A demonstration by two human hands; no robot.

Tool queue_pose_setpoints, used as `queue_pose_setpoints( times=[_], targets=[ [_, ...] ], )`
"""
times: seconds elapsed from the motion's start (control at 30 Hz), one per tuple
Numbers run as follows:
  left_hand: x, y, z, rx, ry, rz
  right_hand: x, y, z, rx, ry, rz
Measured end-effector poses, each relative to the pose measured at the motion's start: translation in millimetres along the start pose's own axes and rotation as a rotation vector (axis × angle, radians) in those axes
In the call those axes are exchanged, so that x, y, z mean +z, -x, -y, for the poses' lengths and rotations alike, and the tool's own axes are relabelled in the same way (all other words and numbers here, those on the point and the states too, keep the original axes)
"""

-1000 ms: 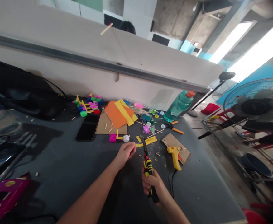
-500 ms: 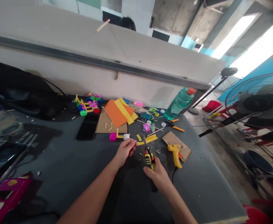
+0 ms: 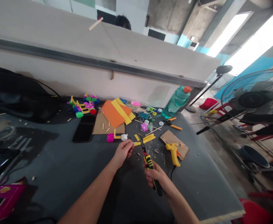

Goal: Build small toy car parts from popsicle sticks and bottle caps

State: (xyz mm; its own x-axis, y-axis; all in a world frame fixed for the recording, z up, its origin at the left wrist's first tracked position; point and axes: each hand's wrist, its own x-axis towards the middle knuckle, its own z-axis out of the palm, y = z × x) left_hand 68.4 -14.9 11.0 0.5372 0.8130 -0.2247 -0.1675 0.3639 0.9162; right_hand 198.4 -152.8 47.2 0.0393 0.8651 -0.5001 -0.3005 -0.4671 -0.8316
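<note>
My right hand [image 3: 155,174] is wrapped around the black-and-yellow handles of a pair of pliers [image 3: 148,159]. Their long dark jaws point away from me, over a yellow strip [image 3: 148,138] on the table. My left hand [image 3: 123,151] is closed in a pinch by the strip's left end. A tiny pale bit shows at its fingertips, too small to name. Just beyond that hand is a small piece [image 3: 117,137] with a magenta wheel, a white wheel and yellow bars. Short stick offcuts [image 3: 155,151] lie near the jaws.
A yellow glue gun [image 3: 173,154] rests on cardboard [image 3: 165,137] at the right. Behind are orange paper [image 3: 109,112], bottle caps [image 3: 161,123], orange-handled pliers [image 3: 175,127] and a teal bottle [image 3: 176,102]. A black phone [image 3: 83,129] and colourful wheeled models [image 3: 82,109] are leftward.
The pliers have turned and drawn slightly towards me, and my right hand's grip on the handles has shifted. My left hand stays pinched near the strip. The whole view has shifted a little.
</note>
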Motion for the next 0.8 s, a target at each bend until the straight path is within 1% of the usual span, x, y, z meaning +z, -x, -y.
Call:
queue_pose_setpoints(
  times=[0.07,0.17,0.33,0.57,0.67,0.8],
  targets=[
    [0.2,0.5,-0.8,0.003,0.011,0.013,1.0,4.1,-4.0,0.049,-0.081,0.072],
    [0.2,0.9,-1.5,0.021,0.031,0.028,4.4,7.4,-8.9,0.069,-0.089,0.108],
    [0.4,1.3,-1.4,0.012,0.034,0.046,9.9,7.8,-11.5,0.068,-0.127,0.122],
    [0.4,1.5,-1.0,0.014,0.027,0.045,13.1,9.2,-9.6,0.105,-0.169,0.121],
    [-0.5,1.5,-0.7,0.021,-0.007,0.052,13.4,8.7,-11.4,0.092,-0.114,0.117],
    [-1.0,2.2,-1.3,0.024,-0.079,0.056,10.1,6.1,-16.0,0.031,0.063,0.101]
  ],
)
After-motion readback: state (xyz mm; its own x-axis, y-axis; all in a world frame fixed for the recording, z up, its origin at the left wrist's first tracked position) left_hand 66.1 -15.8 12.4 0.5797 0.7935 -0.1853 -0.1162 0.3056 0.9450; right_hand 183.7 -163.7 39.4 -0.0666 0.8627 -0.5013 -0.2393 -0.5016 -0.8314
